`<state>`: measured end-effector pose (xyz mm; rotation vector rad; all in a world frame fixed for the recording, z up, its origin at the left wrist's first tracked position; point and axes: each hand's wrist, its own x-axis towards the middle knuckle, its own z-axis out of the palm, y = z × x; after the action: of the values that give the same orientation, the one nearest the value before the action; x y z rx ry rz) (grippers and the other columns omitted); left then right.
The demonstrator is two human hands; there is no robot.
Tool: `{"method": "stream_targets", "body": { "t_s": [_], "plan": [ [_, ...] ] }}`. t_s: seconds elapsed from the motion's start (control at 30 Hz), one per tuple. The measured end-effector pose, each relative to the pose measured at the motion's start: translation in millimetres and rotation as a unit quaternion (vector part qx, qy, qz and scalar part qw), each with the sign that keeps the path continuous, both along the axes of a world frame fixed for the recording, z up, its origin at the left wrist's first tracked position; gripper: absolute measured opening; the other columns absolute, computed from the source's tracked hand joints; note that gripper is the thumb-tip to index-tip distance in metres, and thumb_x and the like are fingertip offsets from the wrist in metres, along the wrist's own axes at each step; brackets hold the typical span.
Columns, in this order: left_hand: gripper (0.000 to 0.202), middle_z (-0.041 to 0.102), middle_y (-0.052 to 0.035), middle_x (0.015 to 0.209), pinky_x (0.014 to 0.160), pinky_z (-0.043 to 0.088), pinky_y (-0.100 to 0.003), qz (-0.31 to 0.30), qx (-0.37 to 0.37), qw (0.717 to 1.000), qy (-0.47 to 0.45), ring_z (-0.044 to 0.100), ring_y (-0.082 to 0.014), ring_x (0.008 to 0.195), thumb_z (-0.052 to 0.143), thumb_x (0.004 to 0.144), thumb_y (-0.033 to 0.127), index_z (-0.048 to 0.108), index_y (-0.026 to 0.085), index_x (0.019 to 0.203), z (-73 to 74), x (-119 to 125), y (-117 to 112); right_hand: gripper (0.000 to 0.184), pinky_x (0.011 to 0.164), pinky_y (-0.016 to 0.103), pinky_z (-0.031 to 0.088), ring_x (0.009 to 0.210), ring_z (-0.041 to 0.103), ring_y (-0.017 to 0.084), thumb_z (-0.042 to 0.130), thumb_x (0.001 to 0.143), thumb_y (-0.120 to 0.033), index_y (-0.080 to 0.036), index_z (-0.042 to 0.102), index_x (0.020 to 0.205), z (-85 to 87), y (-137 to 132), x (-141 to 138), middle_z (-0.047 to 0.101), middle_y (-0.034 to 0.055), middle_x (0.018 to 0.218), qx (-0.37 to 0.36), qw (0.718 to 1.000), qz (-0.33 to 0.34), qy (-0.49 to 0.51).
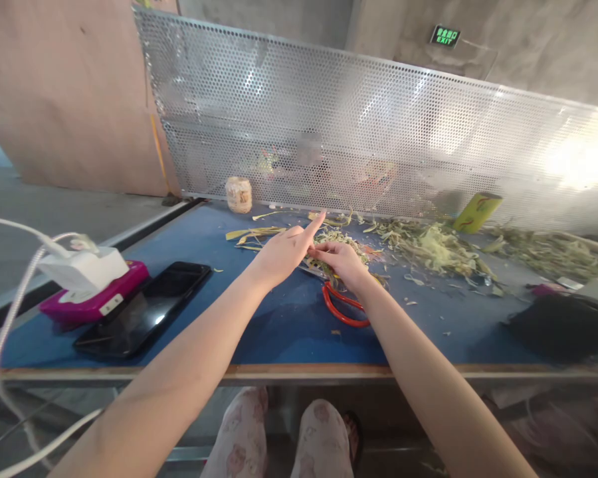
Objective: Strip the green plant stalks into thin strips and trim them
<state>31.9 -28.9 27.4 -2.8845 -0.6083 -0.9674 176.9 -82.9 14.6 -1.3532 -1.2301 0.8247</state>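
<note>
My left hand (283, 253) and my right hand (343, 260) meet above the middle of the blue table. The left index finger points out to the upper right, while the other left fingers are curled in. On the right, thumb and fingers are pinched together close to the left fingertips. Whatever is between them is too small or hidden to make out. Beneath and behind the hands lies a heap of dry greenish plant scraps (339, 237). Scissors with red handles (346, 317) rest just under my right hand, their blades partly covered.
A perforated metal screen (289, 99) borders the table's far side. Shredded husks (433, 245) spread right, near a yellow-green box (477, 212). A twine roll (238, 194) stands back left. A black phone (144, 309) and magenta power strip (94, 299) lie left; a black item (563, 325) lies right.
</note>
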Motion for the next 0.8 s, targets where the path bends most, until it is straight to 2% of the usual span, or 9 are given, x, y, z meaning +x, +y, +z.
{"method": "stream_targets", "body": {
  "t_s": [0.1, 0.2, 0.4, 0.57, 0.67, 0.8],
  "plan": [
    [0.071, 0.063, -0.0096, 0.090, 0.078, 0.042, -0.032, 0.019, 0.014, 1.000, -0.013, 0.055, -0.0198, 0.091, 0.041, 0.079, 0.011, 0.003, 0.015, 0.138, -1.8, 1, 1, 0.025, 0.044, 0.021, 0.029, 0.043, 0.037, 0.005, 0.070, 0.056, -0.039, -0.016, 0.067, 0.067, -0.3, 0, 0, 0.055, -0.0034, 0.053, 0.021, 0.999, -0.011, -0.022],
    [0.077, 0.065, -0.0097, 0.088, 0.073, 0.043, -0.029, 0.023, -0.005, 0.999, -0.040, 0.057, -0.0186, 0.085, 0.045, 0.078, 0.012, -0.004, 0.013, 0.137, -0.9, 1, 1, 0.020, 0.052, 0.022, 0.036, 0.052, 0.048, 0.009, 0.066, 0.061, -0.035, -0.017, 0.068, 0.068, -1.0, 0, 1, 0.060, -0.0006, 0.059, 0.053, 0.996, -0.017, -0.070],
    [0.083, 0.066, -0.0093, 0.083, 0.064, 0.043, -0.023, 0.032, -0.044, 0.997, -0.052, 0.060, -0.0148, 0.073, 0.047, 0.077, 0.011, -0.013, 0.009, 0.135, 2.3, 0, -1, 0.021, 0.051, 0.024, 0.038, 0.051, 0.051, 0.012, 0.059, 0.067, -0.036, -0.017, 0.067, 0.073, -4.0, 1, 3, 0.060, 0.0003, 0.057, 0.078, 0.975, -0.043, -0.202],
    [0.085, 0.066, -0.0095, 0.082, 0.064, 0.043, -0.021, 0.037, -0.043, 0.998, -0.035, 0.059, -0.0137, 0.071, 0.047, 0.078, 0.013, -0.015, 0.009, 0.135, 2.7, -1, 1, 0.013, 0.060, 0.025, 0.040, 0.071, 0.056, 0.015, 0.053, 0.071, -0.029, -0.022, 0.063, 0.075, -2.8, -2, 1, 0.064, 0.0008, 0.078, 0.131, 0.914, -0.065, -0.379],
    [0.084, 0.066, -0.0094, 0.083, 0.065, 0.043, -0.022, 0.033, -0.029, 0.999, -0.024, 0.059, -0.0138, 0.073, 0.046, 0.078, 0.012, -0.015, 0.009, 0.135, 3.8, -1, 1, 0.009, 0.058, 0.024, 0.038, 0.071, 0.055, 0.015, 0.050, 0.072, -0.027, -0.022, 0.057, 0.074, 1.7, -7, -3, 0.062, -0.0008, 0.079, 0.126, 0.878, -0.073, -0.456],
    [0.080, 0.065, -0.0097, 0.085, 0.067, 0.043, -0.024, 0.032, -0.017, 0.999, -0.009, 0.059, -0.0145, 0.075, 0.043, 0.078, 0.011, -0.013, 0.009, 0.135, 5.8, -1, -2, 0.010, 0.058, 0.023, 0.036, 0.074, 0.055, 0.014, 0.045, 0.073, -0.023, -0.022, 0.055, 0.076, 7.5, -13, -7, 0.060, -0.0006, 0.082, 0.115, 0.849, -0.055, -0.513]
  ]
}}
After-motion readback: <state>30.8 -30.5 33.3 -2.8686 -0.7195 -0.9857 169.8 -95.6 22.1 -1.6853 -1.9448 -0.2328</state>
